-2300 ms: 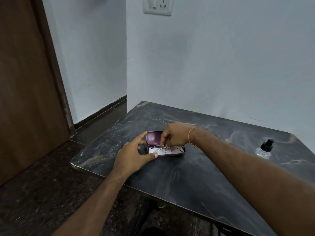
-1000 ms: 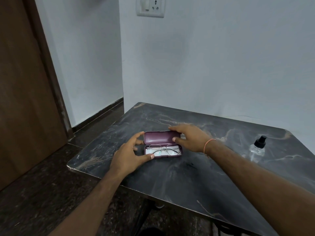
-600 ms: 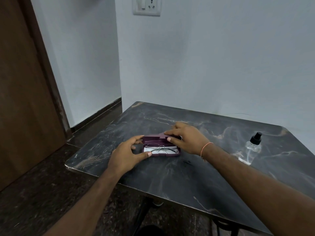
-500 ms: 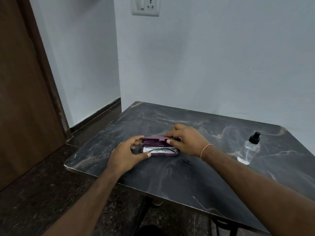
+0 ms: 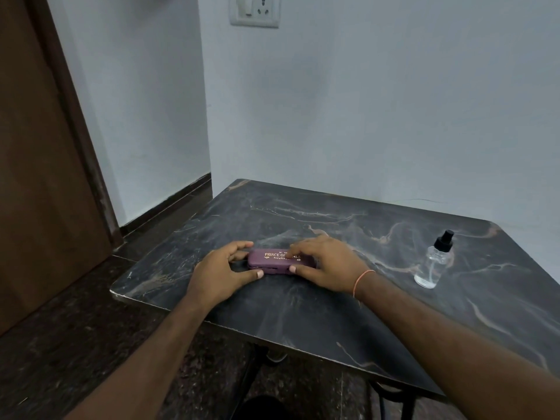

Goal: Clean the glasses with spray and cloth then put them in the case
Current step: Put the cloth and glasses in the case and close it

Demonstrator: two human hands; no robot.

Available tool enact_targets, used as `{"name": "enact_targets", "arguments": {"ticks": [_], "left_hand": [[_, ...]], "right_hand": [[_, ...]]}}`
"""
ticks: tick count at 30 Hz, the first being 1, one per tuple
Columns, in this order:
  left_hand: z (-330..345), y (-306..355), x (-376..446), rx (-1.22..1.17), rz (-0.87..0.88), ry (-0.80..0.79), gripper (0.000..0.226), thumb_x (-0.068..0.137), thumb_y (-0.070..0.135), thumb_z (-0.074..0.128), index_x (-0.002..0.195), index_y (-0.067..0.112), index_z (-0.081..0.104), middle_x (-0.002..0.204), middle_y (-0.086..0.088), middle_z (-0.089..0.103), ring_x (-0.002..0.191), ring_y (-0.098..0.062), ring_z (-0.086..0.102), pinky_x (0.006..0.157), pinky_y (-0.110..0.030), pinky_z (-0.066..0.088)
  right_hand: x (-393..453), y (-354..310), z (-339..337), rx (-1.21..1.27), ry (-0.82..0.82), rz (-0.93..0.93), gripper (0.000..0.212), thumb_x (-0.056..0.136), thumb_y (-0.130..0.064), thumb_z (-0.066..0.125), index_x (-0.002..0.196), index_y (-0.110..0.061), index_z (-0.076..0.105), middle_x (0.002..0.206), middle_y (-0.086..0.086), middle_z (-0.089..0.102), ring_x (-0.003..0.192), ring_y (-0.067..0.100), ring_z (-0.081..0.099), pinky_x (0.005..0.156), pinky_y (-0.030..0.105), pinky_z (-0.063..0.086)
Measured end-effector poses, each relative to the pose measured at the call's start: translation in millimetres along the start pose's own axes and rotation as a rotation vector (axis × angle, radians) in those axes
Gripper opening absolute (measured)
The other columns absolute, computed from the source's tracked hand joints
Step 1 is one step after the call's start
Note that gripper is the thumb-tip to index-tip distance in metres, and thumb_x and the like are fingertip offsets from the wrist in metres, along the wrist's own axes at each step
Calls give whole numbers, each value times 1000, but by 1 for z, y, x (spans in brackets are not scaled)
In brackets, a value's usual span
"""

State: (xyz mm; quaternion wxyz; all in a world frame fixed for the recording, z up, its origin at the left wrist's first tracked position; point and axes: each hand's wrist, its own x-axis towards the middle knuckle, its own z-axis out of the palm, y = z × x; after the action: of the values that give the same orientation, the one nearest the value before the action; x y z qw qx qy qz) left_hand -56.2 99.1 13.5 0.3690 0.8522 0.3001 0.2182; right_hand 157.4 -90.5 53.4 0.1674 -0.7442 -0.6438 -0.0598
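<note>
The maroon glasses case [image 5: 272, 262] lies closed on the dark marble table [image 5: 333, 298], gold lettering on its lid facing up. My left hand [image 5: 221, 274] holds the case's left end, thumb at the front edge and fingers curled round the back. My right hand [image 5: 324, 265] grips the right part, fingers lying over the lid and thumb against the front edge. The glasses and cloth are hidden inside the case.
A clear spray bottle [image 5: 433, 262] with a black nozzle stands on the table's right side. The table's back edges meet a pale wall with a socket plate [image 5: 254, 10]. A brown door [image 5: 36, 162] stands at the left, beyond the table's near left corner.
The case lid has gone from standing open to fully closed under my right hand, covering the glasses. My left hand has stayed at the case's left end.
</note>
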Motion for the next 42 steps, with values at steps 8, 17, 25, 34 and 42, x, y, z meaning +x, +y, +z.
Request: {"name": "enact_targets", "arguments": {"ticks": [8, 17, 25, 34, 42], "left_hand": [[-1, 5, -3, -26, 25, 30, 54, 86, 71, 79, 136, 53, 70, 130, 23, 78, 126, -1, 69, 112, -40, 53], [-1, 6, -1, -26, 2, 12, 53, 85, 64, 84, 135, 51, 71, 134, 19, 77, 124, -4, 71, 115, -50, 55], [-2, 9, -3, -29, -4, 12, 55, 83, 58, 89, 134, 48, 72, 133, 19, 78, 125, -3, 70, 116, -48, 53], [-5, 13, -7, 6, 8, 10, 60, 83, 67, 84, 137, 48, 71, 134, 22, 76, 126, -1, 69, 116, -49, 54], [-5, 14, -9, 40, 30, 11, 84, 74, 99, 48, 139, 50, 68, 129, 28, 75, 121, 1, 69, 116, -55, 52]], "right_hand": [[3, -3, 4, 46, 51, 13, 23, 100, -51, 61, 110, -37, 75, 112, -15, 79, 98, 9, 70, 96, 38, 51], [0, -5, 2, 51, 57, 7, 21, 100, -46, 69, 114, -34, 79, 133, -10, 75, 114, 10, 70, 98, 34, 54], [-5, -9, 5, 52, 73, 25, 19, 97, -45, 71, 112, -35, 78, 132, -9, 76, 113, 13, 71, 99, 37, 55], [-5, -4, 2, 33, -24, 74, 45, 92, -51, 76, 132, -32, 67, 128, -7, 73, 115, 15, 62, 97, 25, 41], [-36, -6, -13, 132, 19, 154, 48, 86, -43, 85, 128, -29, 65, 124, -10, 68, 111, 10, 60, 90, 23, 47]]}}
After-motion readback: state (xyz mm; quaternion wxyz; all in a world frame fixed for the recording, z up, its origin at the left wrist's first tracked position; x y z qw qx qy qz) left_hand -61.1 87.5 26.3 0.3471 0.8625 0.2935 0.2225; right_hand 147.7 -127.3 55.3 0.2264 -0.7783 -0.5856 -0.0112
